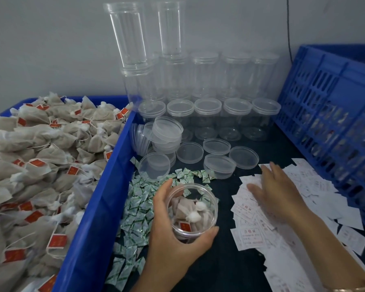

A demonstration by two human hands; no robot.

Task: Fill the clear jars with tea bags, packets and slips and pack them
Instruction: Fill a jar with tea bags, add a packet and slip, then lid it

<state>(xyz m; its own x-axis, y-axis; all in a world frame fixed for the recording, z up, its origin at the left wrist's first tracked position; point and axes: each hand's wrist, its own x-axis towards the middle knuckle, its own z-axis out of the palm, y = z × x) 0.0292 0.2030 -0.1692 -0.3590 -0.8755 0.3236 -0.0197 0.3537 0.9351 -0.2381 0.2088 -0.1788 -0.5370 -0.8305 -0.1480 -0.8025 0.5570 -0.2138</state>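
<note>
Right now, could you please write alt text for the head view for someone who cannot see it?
A person's left hand grips an open clear jar holding tea bags, while the right hand rests flat on white slips. A blue bin of tea bags sits left, green packets beside the jar, empty jars and lids behind.

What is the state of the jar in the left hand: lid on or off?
Off. The jar in the left hand has an open mouth; tea bags show inside.
</note>
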